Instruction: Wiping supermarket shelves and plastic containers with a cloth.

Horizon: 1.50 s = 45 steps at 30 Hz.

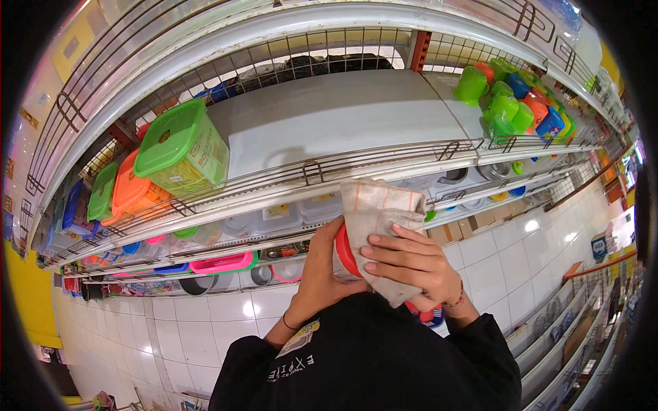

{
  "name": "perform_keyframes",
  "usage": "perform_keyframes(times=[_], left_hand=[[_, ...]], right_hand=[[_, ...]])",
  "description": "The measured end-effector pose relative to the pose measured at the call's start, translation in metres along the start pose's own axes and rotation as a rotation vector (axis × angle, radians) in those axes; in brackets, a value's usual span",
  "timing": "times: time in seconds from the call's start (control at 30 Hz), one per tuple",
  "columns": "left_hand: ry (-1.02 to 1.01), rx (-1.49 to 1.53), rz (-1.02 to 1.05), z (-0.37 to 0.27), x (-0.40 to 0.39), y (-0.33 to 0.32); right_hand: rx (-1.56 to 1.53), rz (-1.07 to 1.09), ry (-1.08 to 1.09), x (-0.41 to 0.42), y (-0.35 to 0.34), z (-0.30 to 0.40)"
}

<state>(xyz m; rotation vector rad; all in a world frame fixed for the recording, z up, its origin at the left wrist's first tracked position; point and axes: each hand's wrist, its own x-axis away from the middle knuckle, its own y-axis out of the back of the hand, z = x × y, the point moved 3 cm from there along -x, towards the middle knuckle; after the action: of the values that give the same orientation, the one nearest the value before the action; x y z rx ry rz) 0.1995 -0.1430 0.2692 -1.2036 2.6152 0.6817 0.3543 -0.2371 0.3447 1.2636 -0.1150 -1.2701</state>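
Note:
Close to my chest, my left hand (321, 262) grips a plastic container with a red lid (348, 253), held tilted on its side. My right hand (416, 259) presses a light checked cloth (383, 205) against the lid, its fingers spread over the fabric. The cloth hides most of the lid, and my left palm covers part of the container's body. Beyond both hands runs a white metal shelf (339, 113) with a wire rail along its front edge.
Green-lidded (180, 146) and orange-lidded (136, 182) food containers stand at the shelf's left. Green, orange and blue plastic mugs (506, 105) are piled at its right. Lower shelves hold clear tubs and a pink basket (221, 263). A wire rack (565, 334) stands at lower right.

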Motion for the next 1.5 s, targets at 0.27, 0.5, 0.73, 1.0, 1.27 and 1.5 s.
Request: perform_keyframes(times=[0.27,0.5,0.73,1.0,1.27,1.5], left_hand=[[-0.093,-0.115,-0.054,-0.006,-0.003,-0.002],[-0.137,-0.221,-0.057,-0.011,-0.007,-0.003],[-0.101,-0.125,0.013,-0.002,-0.005,-0.006],[-0.055,0.026,0.046,-0.003,-0.007,-0.004],[-0.095,-0.014,0.074,-0.008,-0.008,-0.008],[-0.14,-0.151,0.109,-0.012,-0.01,-0.007]], right_hand=[[0.08,-0.067,-0.142,0.006,0.01,-0.014],[0.14,-0.134,-0.15,-0.01,-0.002,-0.005],[-0.022,0.032,0.021,-0.002,0.005,-0.006],[-0.165,0.081,0.044,0.018,0.03,-0.021],[-0.028,-0.112,-0.162,0.009,0.022,-0.026],[0.181,-0.09,-0.08,-0.009,0.013,-0.007]])
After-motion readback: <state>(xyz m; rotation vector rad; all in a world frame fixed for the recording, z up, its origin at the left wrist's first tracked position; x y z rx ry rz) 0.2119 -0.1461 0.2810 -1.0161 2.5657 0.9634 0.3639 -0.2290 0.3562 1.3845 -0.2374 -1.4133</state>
